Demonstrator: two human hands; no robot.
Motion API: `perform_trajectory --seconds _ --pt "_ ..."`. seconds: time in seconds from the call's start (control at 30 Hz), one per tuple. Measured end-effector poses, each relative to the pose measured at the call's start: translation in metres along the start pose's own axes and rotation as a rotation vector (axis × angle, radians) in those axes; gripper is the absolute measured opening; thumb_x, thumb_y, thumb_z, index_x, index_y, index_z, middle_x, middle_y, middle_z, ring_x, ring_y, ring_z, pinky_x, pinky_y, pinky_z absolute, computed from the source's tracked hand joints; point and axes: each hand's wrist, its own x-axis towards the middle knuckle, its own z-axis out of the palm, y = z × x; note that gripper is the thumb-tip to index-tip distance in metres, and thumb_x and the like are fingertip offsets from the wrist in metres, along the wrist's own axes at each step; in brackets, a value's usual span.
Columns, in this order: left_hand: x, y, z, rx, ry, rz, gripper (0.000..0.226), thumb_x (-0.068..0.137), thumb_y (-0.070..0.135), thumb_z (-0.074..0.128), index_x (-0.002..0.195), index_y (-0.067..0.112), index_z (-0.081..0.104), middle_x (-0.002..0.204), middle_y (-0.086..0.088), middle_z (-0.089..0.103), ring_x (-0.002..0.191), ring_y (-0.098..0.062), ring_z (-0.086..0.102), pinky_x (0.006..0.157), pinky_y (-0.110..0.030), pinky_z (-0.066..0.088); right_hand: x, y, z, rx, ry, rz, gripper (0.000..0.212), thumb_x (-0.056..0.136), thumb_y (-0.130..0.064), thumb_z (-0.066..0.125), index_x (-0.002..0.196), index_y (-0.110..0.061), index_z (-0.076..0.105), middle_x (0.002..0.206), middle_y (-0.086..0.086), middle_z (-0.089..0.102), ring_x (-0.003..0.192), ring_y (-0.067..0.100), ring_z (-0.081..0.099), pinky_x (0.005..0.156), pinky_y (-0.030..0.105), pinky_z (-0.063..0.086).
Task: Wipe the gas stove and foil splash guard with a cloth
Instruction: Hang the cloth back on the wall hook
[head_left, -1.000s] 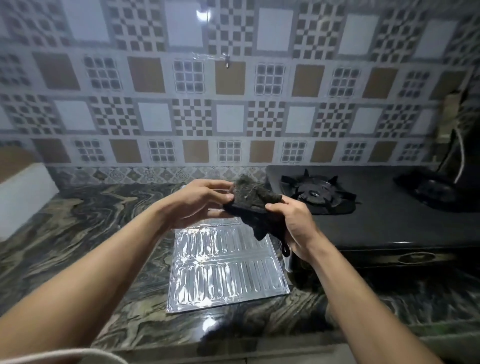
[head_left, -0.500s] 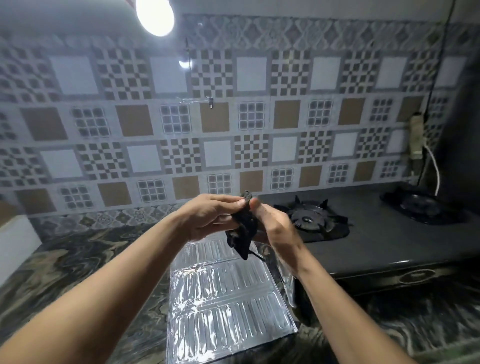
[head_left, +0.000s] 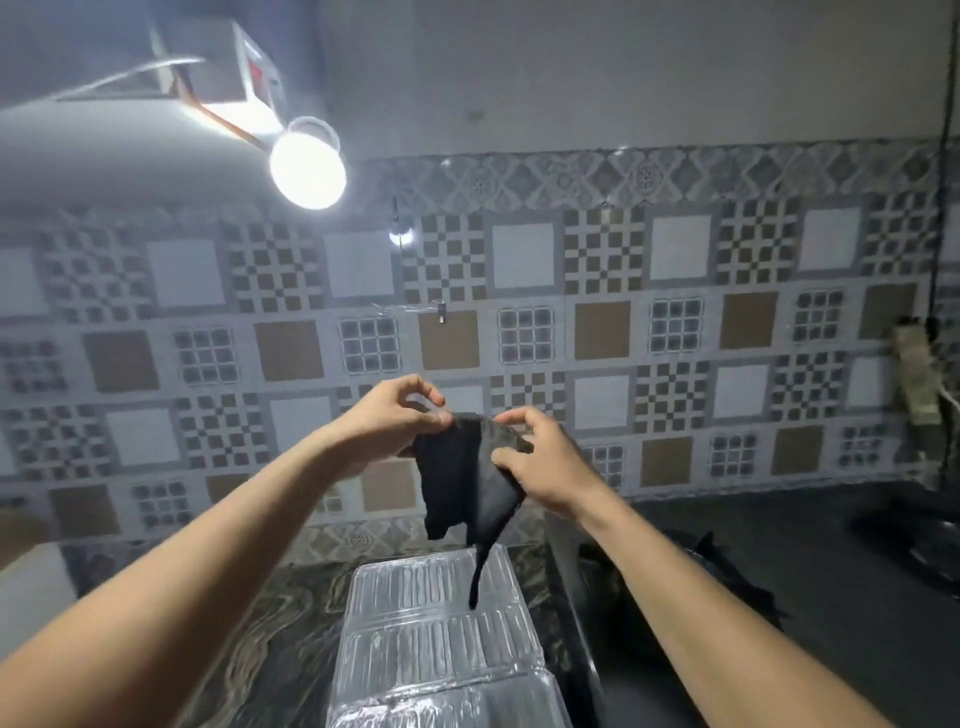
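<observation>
A dark cloth (head_left: 465, 480) hangs spread in the air in front of the tiled wall, a thin strip dangling from its lower edge. My left hand (head_left: 395, 421) pinches its upper left corner and my right hand (head_left: 540, 462) grips its right edge. Below the cloth the ribbed foil splash guard (head_left: 441, 644) lies flat on the marbled counter (head_left: 265, 629). The black gas stove (head_left: 831, 613) stands to the right, its left burner (head_left: 727, 566) partly hidden behind my right forearm.
A lit bulb (head_left: 307, 171) hangs from a shelf at the upper left. A power strip with a cable (head_left: 917, 379) hangs on the wall at the far right above the stove. A white block (head_left: 31, 587) sits at the left edge.
Both hands have lifted the cloth higher and pulled it from a bunched wad into a spread sheet. The view has tilted upward, showing more wall and the bulb.
</observation>
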Motion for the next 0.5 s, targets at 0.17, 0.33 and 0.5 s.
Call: perform_trajectory --seconds 0.17,0.33,0.5 --pt "0.048 0.009 -0.029 0.283 0.128 0.143 0.022 0.093 0.004 0.053 0.081 0.017 0.065 0.075 -0.006 0.058 0.064 -0.022 0.048 0.059 -0.031 0.038 0.073 -0.014 -0.024 -0.126 -0.046 -0.156 0.031 0.089 -0.011 0.056 0.099 -0.04 0.058 0.095 0.015 0.062 0.073 0.021 0.053 0.061 0.036 0.045" --pt "0.101 0.015 -0.046 0.451 0.212 0.23 0.023 0.094 0.015 0.059 0.093 0.028 0.078 0.1 0.011 0.073 0.09 -0.003 0.063 0.076 -0.021 0.05 0.149 -0.025 -0.036 -0.269 -0.132 -0.267 0.042 0.094 -0.005 0.046 0.096 -0.034 0.075 0.098 -0.022 0.07 0.092 -0.004 0.061 0.077 0.016 0.047" --pt "0.157 0.009 -0.06 0.706 0.228 0.36 0.033 0.081 0.016 0.077 0.113 0.026 0.074 0.099 0.019 0.063 0.094 0.001 0.059 0.081 -0.009 0.043 0.225 -0.014 -0.04 -0.465 -0.173 -0.334 0.032 0.086 -0.027 0.068 0.118 -0.032 0.069 0.116 -0.014 0.066 0.101 0.0 0.056 0.077 0.013 0.036"
